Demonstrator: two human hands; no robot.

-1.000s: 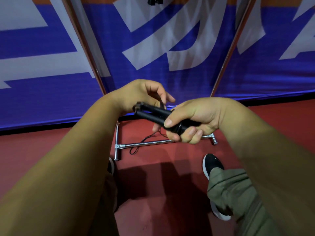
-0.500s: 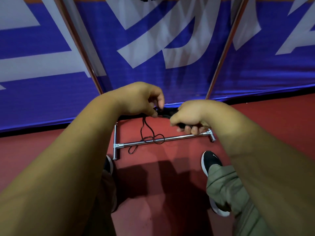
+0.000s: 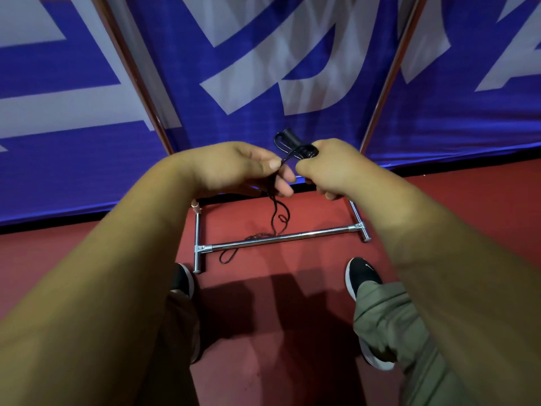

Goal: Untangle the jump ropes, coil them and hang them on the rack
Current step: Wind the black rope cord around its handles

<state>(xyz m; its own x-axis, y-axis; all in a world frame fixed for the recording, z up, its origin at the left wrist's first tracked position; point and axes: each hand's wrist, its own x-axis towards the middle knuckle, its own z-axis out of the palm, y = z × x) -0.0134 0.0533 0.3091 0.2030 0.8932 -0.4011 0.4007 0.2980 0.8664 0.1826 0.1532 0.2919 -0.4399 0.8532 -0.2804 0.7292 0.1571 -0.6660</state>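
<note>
— Blue banner (image 3: 73, 159) with white lettering behind, red floor (image 3: 468, 206) below. What is marked, reading left to right?

— Left upright (image 3: 137, 83) of the rack (image 3: 198, 230). Left hand (image 3: 234, 168), with thumb and forefinger pinching the black cord (image 3: 274, 205) of a jump rope (image 3: 292, 142). The two handles (image 3: 307, 150), bunched together and projecting from the right hand (image 3: 330, 168), which is closed round them. Right upright (image 3: 389, 77).

— And the remainder of the cord?

— It hangs from the pinch in loose kinks, crosses the chrome base bar (image 3: 292, 237) and ends in a small loop on the floor, on the near side of the bar.

— Which step does this represent?

— Probably the start of coiling. The handles are paired, but no coil is formed yet. The top of the rack is out of frame, so whether other ropes hang there cannot be told.

— What does the next move call for?

— Presumably the left hand draws the cord up through its pinch and lays even loops against the handles. The right hand would hold the handles firm, and the kinks would need smoothing as they pass.

— What stands in the way?

— The cord lies over the base bar and may snag there or at the T-joint (image 3: 202, 248). The left shoe (image 3: 183, 281) and right shoe (image 3: 363, 276) stand near the base. The left one is nearer the loop and could tread on it.
</note>
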